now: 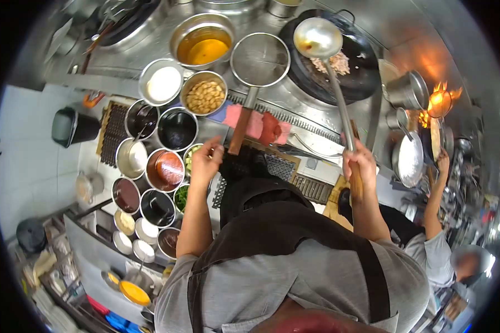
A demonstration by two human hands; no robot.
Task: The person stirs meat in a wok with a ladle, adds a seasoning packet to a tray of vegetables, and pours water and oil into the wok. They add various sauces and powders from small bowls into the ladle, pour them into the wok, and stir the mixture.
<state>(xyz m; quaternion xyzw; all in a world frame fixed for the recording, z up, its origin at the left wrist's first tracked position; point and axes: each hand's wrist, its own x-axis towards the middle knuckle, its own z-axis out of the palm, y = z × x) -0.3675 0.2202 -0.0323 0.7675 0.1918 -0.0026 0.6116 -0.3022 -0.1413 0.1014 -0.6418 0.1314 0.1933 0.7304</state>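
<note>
My right hand [361, 161] is wrapped round the wooden grip of a long-handled ladle [318, 38]. The ladle's bowl is above a black wok [366, 77], in which chopped meat [339, 64] lies. With fingers loosely bent and apart, my left hand [206, 158] holds nothing that I can see. It hovers beside a pot of pale green pieces [190, 157], close to the wooden handle of a round mesh strainer [261, 58]. That strainer rests at the counter's edge, its handle crossing a folded pink cloth [254, 123].
Bowls of peanuts [205, 96], white contents [164, 83] and amber liquid [205, 50] stand near the strainer. Several sauce pots [165, 169] crowd the left. On the right, flames [438, 102] rise near a co-worker's hand [443, 161] and a pale pan [410, 161].
</note>
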